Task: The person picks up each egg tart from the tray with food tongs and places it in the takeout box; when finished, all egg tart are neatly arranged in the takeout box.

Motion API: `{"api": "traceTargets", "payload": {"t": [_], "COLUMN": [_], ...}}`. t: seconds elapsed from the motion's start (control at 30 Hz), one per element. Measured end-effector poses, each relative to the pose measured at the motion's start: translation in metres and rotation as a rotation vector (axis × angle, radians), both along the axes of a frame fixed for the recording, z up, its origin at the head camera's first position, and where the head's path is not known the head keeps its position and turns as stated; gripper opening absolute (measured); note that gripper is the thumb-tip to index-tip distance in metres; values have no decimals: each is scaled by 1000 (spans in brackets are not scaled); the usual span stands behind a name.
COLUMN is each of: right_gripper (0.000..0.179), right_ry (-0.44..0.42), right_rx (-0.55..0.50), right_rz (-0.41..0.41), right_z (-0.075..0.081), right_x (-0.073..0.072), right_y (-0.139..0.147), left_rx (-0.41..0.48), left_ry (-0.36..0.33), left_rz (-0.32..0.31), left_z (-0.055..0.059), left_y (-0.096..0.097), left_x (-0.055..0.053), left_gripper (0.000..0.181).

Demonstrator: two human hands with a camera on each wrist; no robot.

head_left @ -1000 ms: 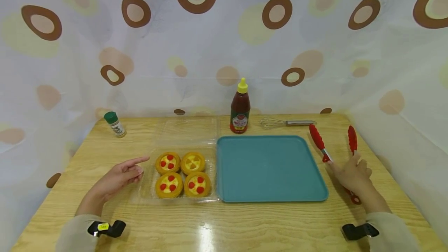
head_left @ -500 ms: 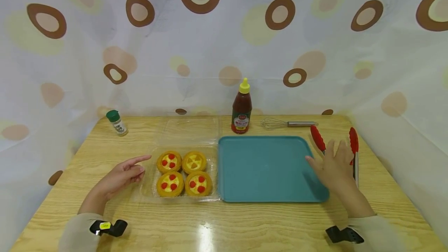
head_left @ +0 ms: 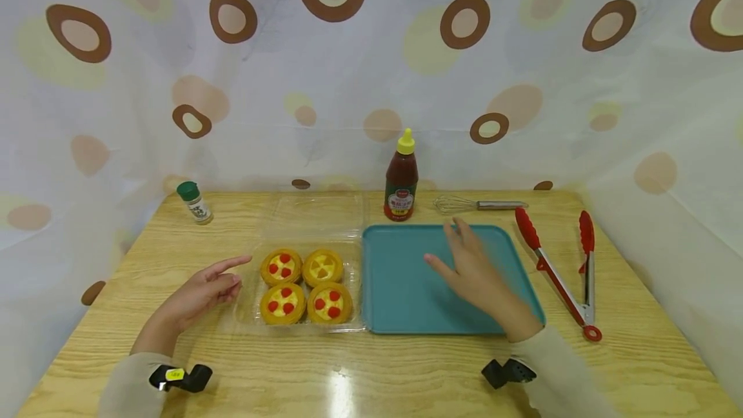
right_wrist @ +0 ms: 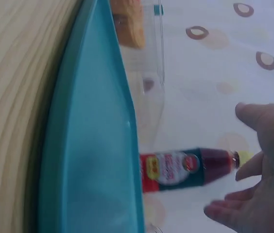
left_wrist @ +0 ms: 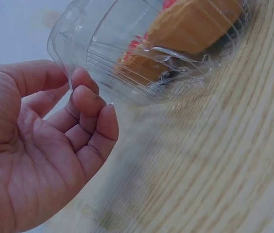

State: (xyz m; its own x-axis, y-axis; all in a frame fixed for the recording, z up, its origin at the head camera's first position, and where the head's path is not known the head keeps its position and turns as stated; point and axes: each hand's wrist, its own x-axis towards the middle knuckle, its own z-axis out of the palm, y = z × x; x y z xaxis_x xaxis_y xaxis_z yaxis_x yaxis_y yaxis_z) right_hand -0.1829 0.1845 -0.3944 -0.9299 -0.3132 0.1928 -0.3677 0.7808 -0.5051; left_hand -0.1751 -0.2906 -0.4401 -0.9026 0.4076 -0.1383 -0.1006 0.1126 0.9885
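My left hand (head_left: 200, 289) is at the left rim of a clear plastic container (head_left: 246, 311), index finger extended and the other fingers loosely bent. In the left wrist view its fingertips (left_wrist: 89, 99) overlap the rim; a firm grip does not show. Inside the container sit several egg tarts (head_left: 282, 304), some topped with red pieces and one with yellow pieces. My right hand (head_left: 476, 273) hovers over a teal tray (head_left: 400, 302), fingers spread and nothing in them. Red-tipped metal tongs (head_left: 560, 282) lie spread apart right of the tray.
Behind the tray stands a sauce bottle (head_left: 400, 186) with a yellow cap. A whisk (head_left: 480, 204) lies to its right. At the back left is a small green-capped shaker (head_left: 195, 202). The container's lid (head_left: 316, 215) is folded back. A patterned cloth (head_left: 348, 82) hangs behind the table.
My right hand lets go of the tongs, which stay on the table, and moves left over the tray. The left hand stays at the container's rim.
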Motion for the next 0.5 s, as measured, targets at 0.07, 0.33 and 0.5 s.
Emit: {"api": "traceTargets", "payload": {"t": [0.07, 0.33, 0.5], "right_gripper": [78, 66, 62], "right_ry": [-51, -265, -412], "right_rx": [-66, -187, -366], "right_rz": [57, 92, 39], "right_z": [-1, -13, -24], "right_x": [-8, -57, -82], "right_y": [-10, -54, -79], "left_rx": [9, -12, -24], "left_ry": [0, 1, -22], "left_rz": [-4, 6, 26], "left_z": [0, 3, 3], "left_y": [0, 2, 3], "left_x": [0, 1, 3], "left_gripper": [41, 44, 44]}}
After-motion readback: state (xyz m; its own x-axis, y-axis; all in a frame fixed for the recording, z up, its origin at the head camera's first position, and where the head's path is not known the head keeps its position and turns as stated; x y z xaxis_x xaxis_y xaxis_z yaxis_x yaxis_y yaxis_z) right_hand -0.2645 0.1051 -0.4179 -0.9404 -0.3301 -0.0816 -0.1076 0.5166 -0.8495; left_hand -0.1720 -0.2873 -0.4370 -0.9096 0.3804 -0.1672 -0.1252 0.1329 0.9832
